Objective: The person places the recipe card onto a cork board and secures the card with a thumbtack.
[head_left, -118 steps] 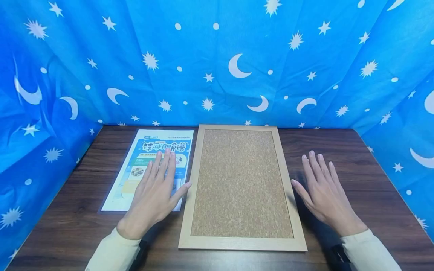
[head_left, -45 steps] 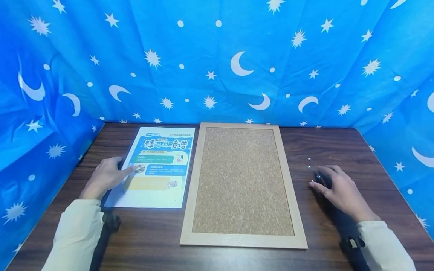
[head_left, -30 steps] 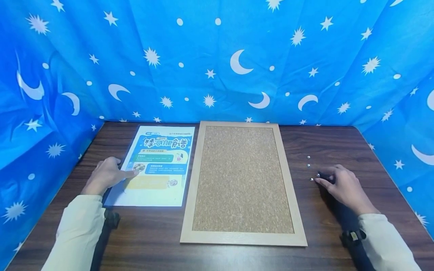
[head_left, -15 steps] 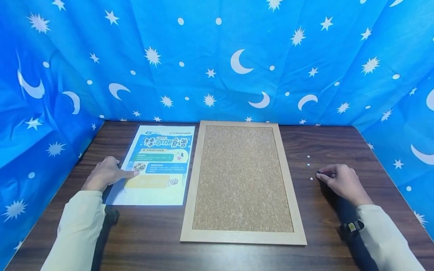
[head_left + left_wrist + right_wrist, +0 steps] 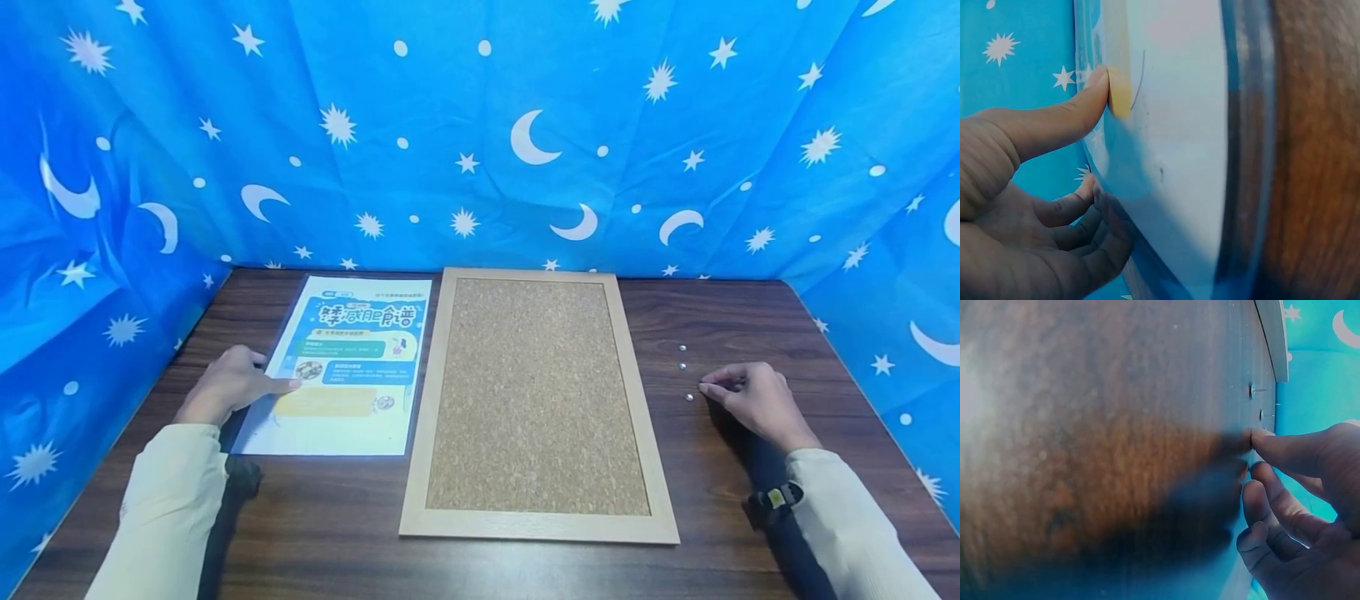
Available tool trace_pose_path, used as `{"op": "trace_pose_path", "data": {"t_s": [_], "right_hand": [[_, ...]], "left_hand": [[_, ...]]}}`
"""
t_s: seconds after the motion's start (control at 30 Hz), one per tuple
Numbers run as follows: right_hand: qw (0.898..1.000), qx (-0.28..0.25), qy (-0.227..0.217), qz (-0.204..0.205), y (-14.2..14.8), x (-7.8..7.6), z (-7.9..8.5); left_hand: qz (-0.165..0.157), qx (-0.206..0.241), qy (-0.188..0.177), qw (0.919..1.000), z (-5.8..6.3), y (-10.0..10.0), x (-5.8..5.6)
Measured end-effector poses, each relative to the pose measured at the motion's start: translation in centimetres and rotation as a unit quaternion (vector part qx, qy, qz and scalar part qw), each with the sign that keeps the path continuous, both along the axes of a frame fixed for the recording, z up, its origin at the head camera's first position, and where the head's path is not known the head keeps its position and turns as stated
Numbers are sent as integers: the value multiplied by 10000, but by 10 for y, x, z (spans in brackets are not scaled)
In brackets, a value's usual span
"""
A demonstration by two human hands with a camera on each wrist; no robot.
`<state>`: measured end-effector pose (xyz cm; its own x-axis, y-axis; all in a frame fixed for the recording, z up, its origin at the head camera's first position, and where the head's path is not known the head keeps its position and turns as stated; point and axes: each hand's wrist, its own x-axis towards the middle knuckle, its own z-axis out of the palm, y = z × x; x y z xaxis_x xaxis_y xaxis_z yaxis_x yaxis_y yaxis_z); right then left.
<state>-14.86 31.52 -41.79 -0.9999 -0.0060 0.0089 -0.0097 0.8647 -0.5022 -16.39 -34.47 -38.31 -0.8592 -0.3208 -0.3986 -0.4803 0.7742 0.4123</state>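
My left hand pinches the left edge of a printed laminated sheet. Its thumb lies on top, and in the left wrist view the other fingers curl at the sheet's edge. On the right, my right hand pinches a thumbtack at the tabletop with thumb and forefinger; the tack is hidden by the fingertips. Three silver thumbtacks lie just left of those fingertips. The right wrist view shows a tack resting on its head, pin pointing up, beyond the thumb.
A wood-framed cork board lies between the hands, close beside the sheet. The dark wooden table ends at a blue curtain with moons and stars, which surrounds its back and sides.
Both hands were spread flat earlier. The left moved out to the sheet's left edge and took hold. The right went to the tacks, and one tack between its fingertips has vanished from sight.
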Motion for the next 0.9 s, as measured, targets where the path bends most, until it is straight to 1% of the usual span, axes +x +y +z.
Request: {"op": "trace_pose_path", "data": {"t_s": [0.1,0.2,0.33,0.43,0.57,0.67,0.73,0.8,0.9], "right_hand": [[10000,0,3,-16,0,0,0],[10000,8,7,-34,0,-1,1],[10000,-4,-20,-54,1,-1,0],[10000,-16,-37,-66,1,0,0],[10000,-22,-43,-66,1,0,0],[10000,-23,-22,-56,0,-1,0],[10000,-21,-9,-46,0,-1,0],[10000,-25,12,-41,0,-1,0],[10000,-39,29,-36,0,-2,0]], "left_hand": [[-33,93,93,9999,1,-4,0],[-169,232,183,9994,3,-7,1],[-336,474,165,9982,3,-14,4],[-296,638,99,9975,0,-21,6],[-204,861,111,9960,-4,-27,9],[-177,1037,97,9944,-5,-31,11],[-103,1145,34,9934,-4,-34,12],[-28,1201,87,9927,-3,-37,14],[53,1291,298,9912,-1,-39,18]]}}
